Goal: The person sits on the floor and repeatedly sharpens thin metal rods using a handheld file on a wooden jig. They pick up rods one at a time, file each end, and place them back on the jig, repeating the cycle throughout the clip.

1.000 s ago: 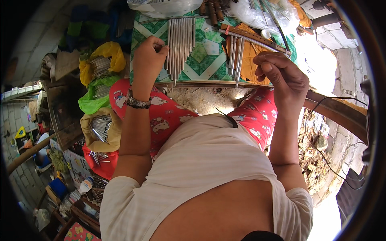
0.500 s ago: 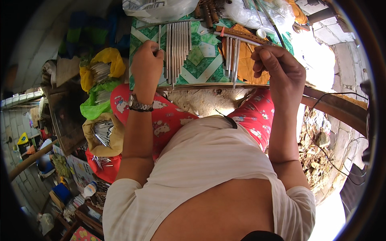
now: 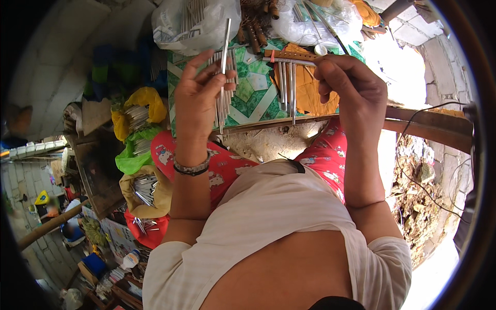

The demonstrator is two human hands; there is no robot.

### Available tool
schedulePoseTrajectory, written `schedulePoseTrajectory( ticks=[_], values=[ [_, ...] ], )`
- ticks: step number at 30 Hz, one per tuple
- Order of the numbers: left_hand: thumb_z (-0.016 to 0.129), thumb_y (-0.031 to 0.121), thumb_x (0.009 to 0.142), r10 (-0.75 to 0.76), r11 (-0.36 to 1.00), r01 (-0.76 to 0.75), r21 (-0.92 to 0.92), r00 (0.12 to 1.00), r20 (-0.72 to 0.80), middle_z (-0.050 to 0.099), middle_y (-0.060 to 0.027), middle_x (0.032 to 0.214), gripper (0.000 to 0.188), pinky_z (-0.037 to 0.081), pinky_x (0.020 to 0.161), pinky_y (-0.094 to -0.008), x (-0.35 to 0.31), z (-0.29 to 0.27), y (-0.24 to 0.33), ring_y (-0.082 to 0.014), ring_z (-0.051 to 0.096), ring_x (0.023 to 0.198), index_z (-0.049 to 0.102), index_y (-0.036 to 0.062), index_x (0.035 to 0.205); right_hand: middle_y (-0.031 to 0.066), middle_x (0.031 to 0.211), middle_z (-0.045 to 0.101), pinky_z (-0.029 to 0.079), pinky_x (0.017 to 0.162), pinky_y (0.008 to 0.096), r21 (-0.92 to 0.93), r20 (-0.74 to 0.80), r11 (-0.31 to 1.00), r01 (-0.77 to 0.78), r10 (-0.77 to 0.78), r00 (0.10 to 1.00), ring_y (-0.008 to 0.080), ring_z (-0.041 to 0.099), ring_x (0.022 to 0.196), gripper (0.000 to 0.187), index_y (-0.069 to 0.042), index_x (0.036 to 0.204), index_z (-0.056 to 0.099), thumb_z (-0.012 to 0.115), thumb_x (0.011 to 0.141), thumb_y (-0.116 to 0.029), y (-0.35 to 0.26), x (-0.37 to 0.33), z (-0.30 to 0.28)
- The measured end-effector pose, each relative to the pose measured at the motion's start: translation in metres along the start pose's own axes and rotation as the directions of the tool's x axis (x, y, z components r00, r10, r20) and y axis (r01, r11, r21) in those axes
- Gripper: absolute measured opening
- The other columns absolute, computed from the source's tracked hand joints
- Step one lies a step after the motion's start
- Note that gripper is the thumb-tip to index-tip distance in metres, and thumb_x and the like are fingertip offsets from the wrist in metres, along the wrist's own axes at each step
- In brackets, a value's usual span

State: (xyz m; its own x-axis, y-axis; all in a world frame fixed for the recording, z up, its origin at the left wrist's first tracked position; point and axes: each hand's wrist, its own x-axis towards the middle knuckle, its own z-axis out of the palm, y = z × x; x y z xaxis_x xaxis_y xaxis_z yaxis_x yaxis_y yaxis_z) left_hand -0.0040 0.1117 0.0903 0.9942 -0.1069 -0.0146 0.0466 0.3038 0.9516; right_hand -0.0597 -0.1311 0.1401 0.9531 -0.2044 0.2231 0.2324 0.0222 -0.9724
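The two hands are well apart, both raised over the near part of a green-and-white patterned tabletop [image 3: 256, 85]. The left hand [image 3: 199, 101] has a slim silvery metal tube [image 3: 226, 46] clamped between thumb and fingers; the tube stands nearly upright, its upper end reaching beyond the fingertips. A banded bracelet or watch [image 3: 191, 168] circles the left wrist. The right hand [image 3: 359, 88] is curled with thumb and forefinger tips brought close; whether anything thin is pinched there cannot be told.

Behind the left hand's fingers lies a row of metal tubes [image 3: 222, 111], side by side and partly hidden by that hand. Between the hands, nearer the right one, a shorter group of tubes [image 3: 288, 85] lies partly over an orange cloth [image 3: 310, 93]. A brown strip with a line of holes [image 3: 289, 55] runs across just above that group toward the right fingertips, and a small white round cap [image 3: 320, 49] sits just beyond them.

Past the left hand is a clear plastic bag [image 3: 170, 31] containing more tubes; past the right is a second plastic bag [image 3: 297, 31], with brown pipes [image 3: 253, 37] between the bags. Left of the left forearm stand yellow [image 3: 155, 101], green [image 3: 126, 163], tan [image 3: 161, 191] and red bags [image 3: 155, 235] holding metal pieces.
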Motion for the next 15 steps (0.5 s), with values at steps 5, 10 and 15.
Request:
schedulePoseTrajectory(
  ticks=[5, 10, 15],
  values=[
    [0.049, -0.003, 0.1, -0.131, 0.984, 0.153, -0.093, 0.968, 0.215, 0.064, -0.0165, 0.121, 0.04, 0.058, 0.092, -0.0362, -0.001, 0.036, -0.007, -0.0238, 0.067, 0.11, 0.052, -0.0012, 0.141, -0.0002, 0.073, 0.068, 0.042, 0.051, 0.0197, 0.036, -0.041, 0.996, -0.078, 0.08, 0.996, 0.0027, 0.052, 0.056, 0.018, 0.001, 0.098, 0.076, 0.074, 0.093, -0.016, 0.003, 0.0, -0.001],
    [0.052, 0.005, 0.103, -0.125, 0.971, 0.185, -0.151, 0.932, 0.341, 0.067, -0.014, 0.116, 0.034, 0.058, 0.093, -0.0352, -0.006, 0.054, -0.009, -0.0226, 0.069, 0.105, 0.057, -0.0047, 0.135, -0.0031, 0.069, 0.063, 0.037, 0.053, 0.0201, -0.031, -0.11, 0.995, -0.093, 0.089, 0.99, 0.0016, 0.049, 0.059, 0.018, 0.001, 0.095, 0.076, 0.074, 0.093, -0.017, 0.009, 0.0, -0.014],
    [0.058, 0.014, 0.103, -0.242, 0.97, 0.221, 0.104, 0.927, 0.287, 0.068, -0.0111, 0.109, 0.031, 0.058, 0.088, -0.0334, -0.005, 0.06, -0.001, -0.0174, 0.067, 0.096, 0.062, -0.0047, 0.128, -0.0046, 0.069, 0.063, 0.037, 0.056, 0.0199, -0.052, -0.145, 0.994, -0.101, 0.092, 0.985, 0.0007, 0.048, 0.062, 0.019, 0.001, 0.096, 0.076, 0.075, 0.093, -0.017, 0.012, -0.001, -0.025]
  ],
)
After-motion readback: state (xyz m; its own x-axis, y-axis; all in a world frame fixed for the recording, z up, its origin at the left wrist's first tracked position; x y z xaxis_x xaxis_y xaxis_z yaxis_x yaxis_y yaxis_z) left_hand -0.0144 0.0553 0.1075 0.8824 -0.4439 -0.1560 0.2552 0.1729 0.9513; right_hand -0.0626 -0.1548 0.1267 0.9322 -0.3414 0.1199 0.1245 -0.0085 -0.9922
